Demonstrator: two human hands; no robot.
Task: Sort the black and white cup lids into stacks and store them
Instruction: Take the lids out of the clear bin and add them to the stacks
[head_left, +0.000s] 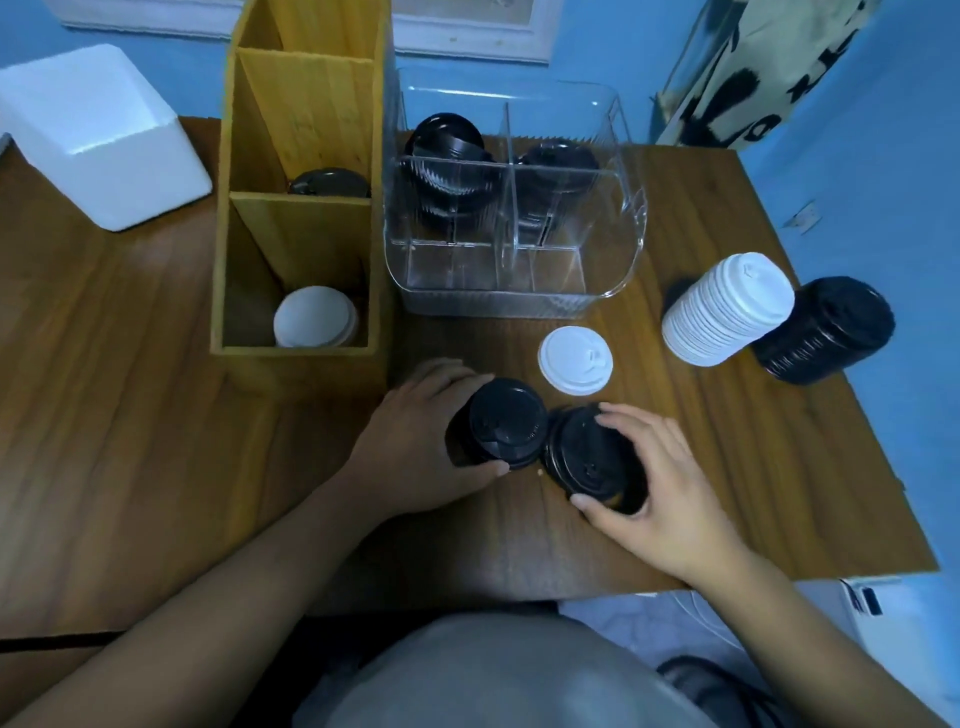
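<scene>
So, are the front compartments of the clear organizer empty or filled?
Empty. The clear organizer shows nothing behind its front walls; black lids sit only in its two back compartments.

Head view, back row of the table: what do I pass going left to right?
white foam box → wooden divided box → clear organizer → white lid stack → black lid stack

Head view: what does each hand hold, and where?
Left hand grips a black lid stack by its sides; right hand grips neighbouring black lids by the rim.
</scene>
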